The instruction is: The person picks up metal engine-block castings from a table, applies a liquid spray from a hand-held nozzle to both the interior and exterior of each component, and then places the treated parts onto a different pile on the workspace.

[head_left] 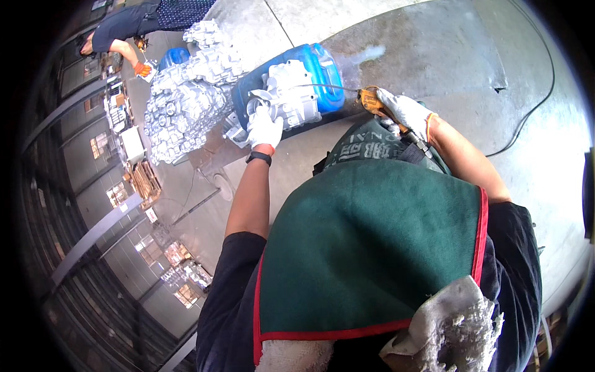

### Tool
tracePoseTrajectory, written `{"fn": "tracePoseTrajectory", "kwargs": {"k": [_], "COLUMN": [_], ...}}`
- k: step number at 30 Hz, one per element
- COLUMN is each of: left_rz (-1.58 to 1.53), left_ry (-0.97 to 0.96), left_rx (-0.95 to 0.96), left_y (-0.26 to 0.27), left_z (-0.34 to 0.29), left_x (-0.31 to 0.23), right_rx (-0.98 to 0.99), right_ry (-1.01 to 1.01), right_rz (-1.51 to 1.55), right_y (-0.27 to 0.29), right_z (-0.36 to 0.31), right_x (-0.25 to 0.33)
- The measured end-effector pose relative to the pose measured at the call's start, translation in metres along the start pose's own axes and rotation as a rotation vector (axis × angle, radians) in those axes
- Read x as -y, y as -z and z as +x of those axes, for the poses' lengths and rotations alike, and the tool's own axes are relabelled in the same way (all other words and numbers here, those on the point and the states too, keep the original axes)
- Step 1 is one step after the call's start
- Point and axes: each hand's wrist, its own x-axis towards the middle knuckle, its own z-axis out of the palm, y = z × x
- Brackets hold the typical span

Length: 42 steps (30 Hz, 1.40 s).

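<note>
A silvery cast-metal housing (294, 93) with round openings rests on a blue plastic drum (330, 73) lying on its side. My left hand (265, 129), in a white glove, grips the housing at its near left edge, beside a round opening. In my gloved right hand (406, 111) is a yellow power tool (370, 101), with a metal fitting at its rear. Its long thin blade (338, 87) reaches left over the drum to the housing; whether the tip touches the metal cannot be made out. The fingers of my right hand are partly hidden behind the tool.
Many similar castings (186, 111) are heaped at the left. Beyond them a co-worker (127, 28) bends over, an orange-gloved hand (145, 68) at the pile. A metal sheet (427, 46) lies at the far right, and a black cable (545, 93) curves over the floor.
</note>
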Motion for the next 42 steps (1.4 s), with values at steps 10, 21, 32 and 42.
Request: {"fn": "tracePoseTrajectory", "kwargs": {"k": [10, 21, 32, 42], "left_rz": [-0.305, -1.211, -1.074, -0.02], "left_ry": [0.31, 0.478, 0.534, 0.423], "left_rx": [-0.013, -0.088, -0.092, -0.11], "left_y": [-0.003, -0.019, -0.01, -0.013], "left_z": [0.009, 0.005, 0.008, 0.006], "left_x": [0.067, 0.137, 0.12, -0.032], "right_rx": [-0.142, -0.129, 0.029, -0.13], "right_ry": [0.185, 0.332, 0.204, 0.057], "right_rz": [-0.108, -0.606, -0.655, -0.112], "right_y": [-0.003, -0.016, -0.022, 0.008], "right_z": [-0.05, -0.051, -0.05, -0.034], "right_x": [0.03, 0.029, 0.048, 0.037]}}
